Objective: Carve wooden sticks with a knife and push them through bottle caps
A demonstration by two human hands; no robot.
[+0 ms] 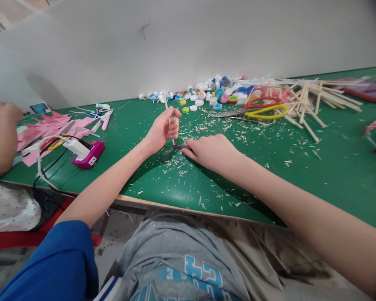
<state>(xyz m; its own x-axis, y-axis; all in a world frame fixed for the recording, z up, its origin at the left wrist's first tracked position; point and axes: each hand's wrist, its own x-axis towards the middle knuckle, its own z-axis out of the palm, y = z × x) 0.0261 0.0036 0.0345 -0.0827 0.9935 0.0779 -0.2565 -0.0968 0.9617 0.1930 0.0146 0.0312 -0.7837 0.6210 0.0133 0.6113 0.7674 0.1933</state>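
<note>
My left hand (163,128) is closed around a thin wooden stick (166,100), which stands nearly upright and pokes out above and below the fingers. My right hand (211,151) grips a small dark-bladed knife (179,146); most of its handle is hidden in the fist. The blade meets the lower end of the stick, just over the green table (163,175). Pale wood shavings (203,129) lie scattered around both hands.
Beyond my hands are bottle caps (219,94) in a heap, yellow-and-red-handled scissors (266,111) and a pile of wooden sticks (313,98). To the left sit a magenta power adapter (89,155) with cables, pink paper (47,127) and another person's arm (4,138). A pale partition (188,42) stands behind.
</note>
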